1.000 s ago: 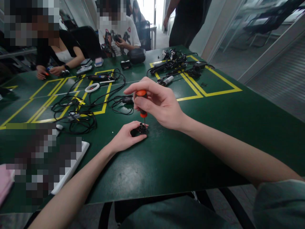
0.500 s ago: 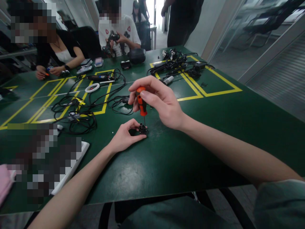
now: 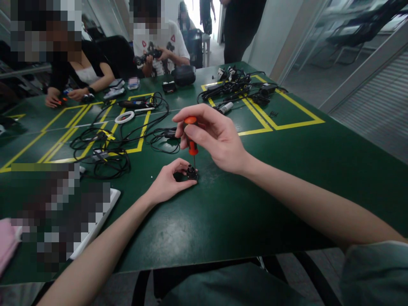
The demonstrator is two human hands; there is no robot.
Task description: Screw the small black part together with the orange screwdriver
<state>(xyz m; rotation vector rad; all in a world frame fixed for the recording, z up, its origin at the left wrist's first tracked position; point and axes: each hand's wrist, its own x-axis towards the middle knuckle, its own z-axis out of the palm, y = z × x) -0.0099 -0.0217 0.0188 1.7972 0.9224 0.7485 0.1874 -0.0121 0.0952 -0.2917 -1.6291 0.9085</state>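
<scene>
My right hand (image 3: 215, 136) is closed around the orange and black handle of a screwdriver (image 3: 193, 146), its shaft pointing straight down. The tip meets the right side of a small black part with a round raised barrel (image 3: 191, 172), which rests on the green table. My left hand (image 3: 168, 180) pinches that part between thumb and fingers from the left. Whether a screw sits under the tip is too small to make out.
Coiled black cables (image 3: 108, 157) and a white ring (image 3: 124, 117) lie left of my hands. More cables and devices (image 3: 228, 85) are heaped at the back right. A white-edged tablet-like thing (image 3: 113, 197) is near my left forearm. Two people sit across the green table (image 3: 255, 221).
The screwdriver handle has turned slightly in my right hand, and my fingers have shifted around it. My left hand keeps its pinch on the black part.
</scene>
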